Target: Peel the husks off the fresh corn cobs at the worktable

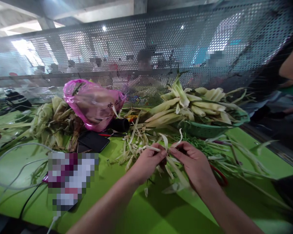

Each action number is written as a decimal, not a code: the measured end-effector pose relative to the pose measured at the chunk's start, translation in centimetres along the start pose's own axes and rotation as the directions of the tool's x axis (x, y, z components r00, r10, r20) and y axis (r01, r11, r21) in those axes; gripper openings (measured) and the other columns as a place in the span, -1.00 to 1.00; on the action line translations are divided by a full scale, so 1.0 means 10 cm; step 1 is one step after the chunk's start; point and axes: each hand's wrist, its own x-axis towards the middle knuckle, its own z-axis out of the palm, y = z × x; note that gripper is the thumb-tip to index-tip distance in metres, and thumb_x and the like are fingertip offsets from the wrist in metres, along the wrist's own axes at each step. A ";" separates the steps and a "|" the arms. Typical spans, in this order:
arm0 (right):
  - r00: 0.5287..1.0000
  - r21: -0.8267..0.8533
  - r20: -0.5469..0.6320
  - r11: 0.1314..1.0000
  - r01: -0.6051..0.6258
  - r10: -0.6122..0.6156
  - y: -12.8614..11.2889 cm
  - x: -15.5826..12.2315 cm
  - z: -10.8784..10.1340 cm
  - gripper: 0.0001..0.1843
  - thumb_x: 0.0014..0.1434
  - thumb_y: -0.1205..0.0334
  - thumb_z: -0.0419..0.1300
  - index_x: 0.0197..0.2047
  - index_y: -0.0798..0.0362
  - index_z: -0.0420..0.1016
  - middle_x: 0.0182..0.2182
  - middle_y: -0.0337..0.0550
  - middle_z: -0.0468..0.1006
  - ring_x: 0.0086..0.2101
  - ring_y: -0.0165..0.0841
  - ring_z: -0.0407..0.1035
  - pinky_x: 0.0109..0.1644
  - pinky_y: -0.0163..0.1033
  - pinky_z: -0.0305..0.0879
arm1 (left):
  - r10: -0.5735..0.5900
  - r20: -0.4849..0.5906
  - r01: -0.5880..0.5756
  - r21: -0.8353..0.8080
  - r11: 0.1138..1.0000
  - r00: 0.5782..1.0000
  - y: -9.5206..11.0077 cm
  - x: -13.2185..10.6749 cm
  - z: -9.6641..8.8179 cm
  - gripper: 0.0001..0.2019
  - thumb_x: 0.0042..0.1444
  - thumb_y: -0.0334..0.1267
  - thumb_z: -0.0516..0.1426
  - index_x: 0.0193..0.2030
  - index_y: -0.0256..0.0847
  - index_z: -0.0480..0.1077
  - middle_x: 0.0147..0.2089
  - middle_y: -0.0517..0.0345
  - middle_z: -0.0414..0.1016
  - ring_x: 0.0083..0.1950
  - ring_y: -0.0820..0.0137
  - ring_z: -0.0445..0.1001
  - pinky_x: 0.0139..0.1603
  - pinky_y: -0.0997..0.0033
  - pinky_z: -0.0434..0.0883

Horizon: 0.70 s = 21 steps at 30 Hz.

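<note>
My left hand and my right hand meet over the middle of the green table, thumbs and fingers pinched close together. Between them are pale strips of corn husk, some curling up above the fingertips. A wider, greenish piece of husk hangs down below my right hand. Exactly how the strips cross is hidden by the fingers. Just behind my hands lies a loose heap of short husk scraps. A red curved handle shows partly behind my right wrist.
A green basket heaped with corn husks stands back right. A pink plastic bag, more husks and a black phone lie left, near white cables. A perforated metal screen runs behind the table.
</note>
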 end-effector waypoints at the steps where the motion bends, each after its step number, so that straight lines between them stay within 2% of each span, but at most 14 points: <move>1: 1.000 0.028 -0.003 0.999 -0.021 0.021 -0.01 0.00 0.00 -0.68 -0.02 -0.02 0.38 -0.40 0.03 0.44 -0.45 -0.24 0.43 -0.39 -0.35 0.32 -0.25 -0.26 0.27 | 0.014 0.017 -0.014 0.019 1.000 1.000 0.00 -0.01 0.00 -0.65 0.07 0.04 0.19 -0.36 -0.22 0.28 -0.49 0.25 0.31 -0.45 0.51 0.28 -0.34 0.49 0.25; 3: 0.998 0.072 0.003 0.995 -0.065 0.065 -0.03 0.01 -0.01 -0.67 -0.04 -0.01 0.40 -0.41 0.04 0.45 -0.45 -0.24 0.44 -0.41 -0.36 0.33 -0.28 -0.27 0.29 | 0.029 0.040 -0.031 0.051 0.998 0.999 0.01 -0.03 0.00 -0.67 0.09 0.04 0.18 -0.35 -0.22 0.30 -0.47 0.22 0.33 -0.43 0.50 0.31 -0.33 0.48 0.26; 6: 0.989 0.100 0.059 0.984 -0.144 0.139 -0.05 0.01 -0.02 -0.67 -0.05 -0.01 0.41 -0.38 0.04 0.48 -0.47 -0.26 0.46 -0.46 -0.39 0.34 -0.35 -0.30 0.31 | 0.018 0.014 -0.018 0.041 0.999 1.000 0.01 -0.03 0.00 -0.66 0.06 0.05 0.20 -0.35 -0.22 0.32 -0.45 0.21 0.36 -0.43 0.49 0.33 -0.32 0.48 0.28; 9: 0.956 0.157 0.198 0.956 -0.248 0.216 -0.07 0.01 -0.02 -0.65 -0.01 -0.05 0.39 -0.28 0.02 0.52 -0.40 -0.21 0.53 -0.39 -0.33 0.43 -0.26 -0.24 0.39 | 0.033 -0.016 -0.033 -0.015 0.999 0.999 -0.02 0.00 0.01 -0.64 0.00 0.04 0.25 -0.34 -0.24 0.35 -0.40 0.21 0.36 -0.39 0.50 0.33 -0.29 0.49 0.30; 11: 0.948 0.176 0.234 0.950 -0.259 0.215 -0.07 0.01 -0.02 -0.62 -0.01 -0.06 0.39 -0.24 0.03 0.54 -0.34 -0.15 0.57 -0.28 -0.23 0.47 -0.18 -0.17 0.41 | 0.054 -0.011 -0.054 -0.010 0.998 0.998 -0.04 0.02 0.01 -0.65 0.00 0.03 0.26 -0.33 -0.24 0.36 -0.39 0.20 0.35 -0.38 0.50 0.33 -0.28 0.49 0.30; 13: 0.958 0.175 0.212 0.957 -0.233 0.194 -0.07 0.00 -0.02 -0.64 -0.03 -0.02 0.41 -0.26 0.04 0.54 -0.33 -0.13 0.58 -0.25 -0.20 0.47 -0.18 -0.16 0.41 | 0.053 -0.002 -0.053 0.042 0.998 0.999 -0.05 0.02 0.00 -0.66 0.03 0.02 0.24 -0.34 -0.24 0.36 -0.41 0.19 0.35 -0.38 0.49 0.32 -0.29 0.49 0.29; 16: 0.962 0.214 0.188 0.948 -0.235 0.196 -0.06 -0.03 0.01 -0.70 -0.04 0.05 0.42 -0.32 0.04 0.52 -0.35 -0.15 0.58 -0.32 -0.25 0.46 -0.22 -0.20 0.39 | 0.037 0.039 -0.040 0.094 0.995 0.999 -0.03 -0.01 0.00 -0.69 0.08 -0.01 0.20 -0.39 -0.24 0.33 -0.44 0.21 0.33 -0.41 0.50 0.28 -0.32 0.49 0.24; 19: 0.966 0.278 0.170 0.931 -0.237 0.195 -0.07 -0.05 0.04 -0.72 -0.05 0.09 0.42 -0.32 0.03 0.49 -0.37 -0.19 0.55 -0.36 -0.30 0.43 -0.26 -0.23 0.36 | 0.080 0.084 -0.089 0.109 0.990 0.993 -0.01 -0.04 0.03 -0.70 0.11 -0.06 0.19 -0.44 -0.23 0.29 -0.47 0.24 0.28 -0.41 0.52 0.24 -0.34 0.51 0.20; 21: 0.967 0.268 0.169 0.936 -0.229 0.188 -0.10 -0.05 0.04 -0.73 -0.04 0.09 0.40 -0.35 0.03 0.47 -0.40 -0.21 0.53 -0.39 -0.32 0.41 -0.29 -0.26 0.34 | 0.098 0.078 -0.107 0.118 0.987 0.992 -0.02 -0.04 0.05 -0.70 0.10 -0.06 0.19 -0.45 -0.24 0.29 -0.46 0.24 0.29 -0.41 0.52 0.23 -0.34 0.51 0.19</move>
